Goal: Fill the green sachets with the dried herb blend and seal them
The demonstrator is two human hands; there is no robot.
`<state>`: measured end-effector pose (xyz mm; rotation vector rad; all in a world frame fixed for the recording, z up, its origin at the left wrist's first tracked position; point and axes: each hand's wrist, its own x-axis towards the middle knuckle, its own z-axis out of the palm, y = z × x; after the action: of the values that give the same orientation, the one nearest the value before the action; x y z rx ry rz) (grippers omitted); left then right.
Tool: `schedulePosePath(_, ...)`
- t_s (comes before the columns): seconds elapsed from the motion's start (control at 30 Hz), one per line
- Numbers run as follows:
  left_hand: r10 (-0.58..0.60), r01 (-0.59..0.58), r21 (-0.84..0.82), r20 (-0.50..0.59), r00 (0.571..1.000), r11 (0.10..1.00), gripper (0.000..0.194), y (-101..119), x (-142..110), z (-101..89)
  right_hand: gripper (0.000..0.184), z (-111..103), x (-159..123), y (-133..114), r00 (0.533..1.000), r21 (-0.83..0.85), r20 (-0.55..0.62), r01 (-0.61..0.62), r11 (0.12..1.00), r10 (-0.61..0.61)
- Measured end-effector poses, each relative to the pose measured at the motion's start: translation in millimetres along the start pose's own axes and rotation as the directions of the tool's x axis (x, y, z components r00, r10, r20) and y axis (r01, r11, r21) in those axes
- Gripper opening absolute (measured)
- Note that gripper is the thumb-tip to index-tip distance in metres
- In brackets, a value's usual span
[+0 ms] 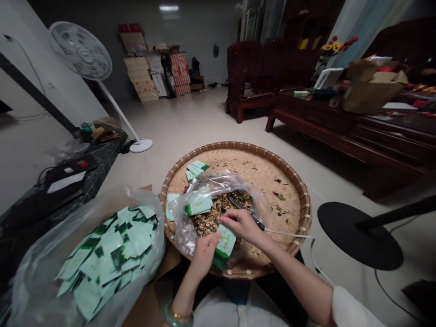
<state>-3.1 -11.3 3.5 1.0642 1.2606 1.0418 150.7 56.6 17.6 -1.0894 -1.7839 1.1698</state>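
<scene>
Jade bangle (177,315), left wrist. Left hand (204,259) grip clamped on green sachet (225,247) above woven bamboo tray (235,146); right hand (241,225) grip clamped on corded tool (254,219). Risk: snagged cord jerking tool, tearing plastic bag (218,180).

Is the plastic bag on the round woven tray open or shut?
Open: the plastic bag gapes around the dried flakes and pale green sachets inside, leaving them uncovered.
</scene>
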Motion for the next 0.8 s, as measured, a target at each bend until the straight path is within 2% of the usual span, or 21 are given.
schedulePosePath(0.07, -0.029, -0.02, -0.281, -0.17, 0.985, 0.959, 0.041, 7, -4, -10.8, 0.04, -8, 2, -2, 0.99, 0.203, 0.029, -0.139, 0.969, 0.135)
schedulePosePath(0.13, -0.027, -0.24, -0.546, -0.436, 0.899, 0.803, 0.048, 21, -7, -26.7, 0.052, -15, 4, -3, 0.972, 0.348, 0.039, -0.23, 0.909, 0.232)
schedulePosePath(0.17, 0.001, -0.387, -0.592, -0.547, 0.837, 0.707, 0.055, 30, -9, -34.9, 0.056, -17, 3, -1, 0.965, 0.383, 0.037, -0.252, 0.889, 0.258)
schedulePosePath(0.23, 0.071, -0.559, -0.594, -0.646, 0.76, 0.578, 0.071, 45, -11, -47.5, 0.057, -17, 2, 4, 0.956, 0.382, 0.042, -0.282, 0.88, 0.289)
schedulePosePath(0.27, 0.1, -0.569, -0.585, -0.641, 0.761, 0.578, 0.074, 50, -11, -50.7, 0.054, -15, 0, 8, 0.952, 0.341, 0.057, -0.303, 0.89, 0.302)
schedulePosePath(0.33, 0.204, -0.5, -0.505, -0.53, 0.823, 0.704, 0.062, 52, -7, -50.1, 0.043, -8, -4, 15, 0.951, 0.169, 0.117, -0.305, 0.937, 0.288)
schedulePosePath(0.4, 0.293, -0.384, -0.223, -0.351, 0.889, 0.896, 0.049, 46, 5, -43.8, 0.031, 0, -9, 20, 0.964, -0.073, 0.16, -0.203, 0.977, 0.212)
schedulePosePath(0.43, 0.318, -0.323, 0.021, -0.243, 0.916, 0.946, 0.044, 42, 13, -40.3, 0.027, 2, -11, 21, 0.971, -0.19, 0.171, -0.134, 0.973, 0.167)
schedulePosePath(0.47, 0.346, -0.294, 0.289, -0.151, 0.926, 0.911, 0.035, 37, 23, -37.4, 0.025, 3, -13, 22, 0.976, -0.292, 0.172, -0.077, 0.953, 0.131)
schedulePosePath(0.5, 0.366, -0.27, 0.537, -0.079, 0.927, 0.799, 0.03, 33, 34, -35.4, 0.024, 4, -15, 23, 0.981, -0.376, 0.163, -0.04, 0.926, 0.109)
schedulePosePath(0.57, 0.315, -0.114, 0.858, -0.058, 0.947, 0.501, 0.034, 28, 56, -34.4, 0.024, 2, -15, 25, 0.986, -0.5, 0.133, -0.019, 0.866, 0.099)
schedulePosePath(0.67, 0.249, -0.043, 0.909, -0.068, 0.966, 0.414, 0.033, 25, 81, -38.5, 0.024, -2, -12, 29, 0.992, -0.598, 0.092, -0.018, 0.801, 0.091)
schedulePosePath(0.8, 0.225, -0.038, 0.932, -0.048, 0.973, 0.361, 0.028, 22, 93, -45.3, 0.024, -5, -4, 32, 0.995, -0.622, 0.052, -0.032, 0.782, 0.082)
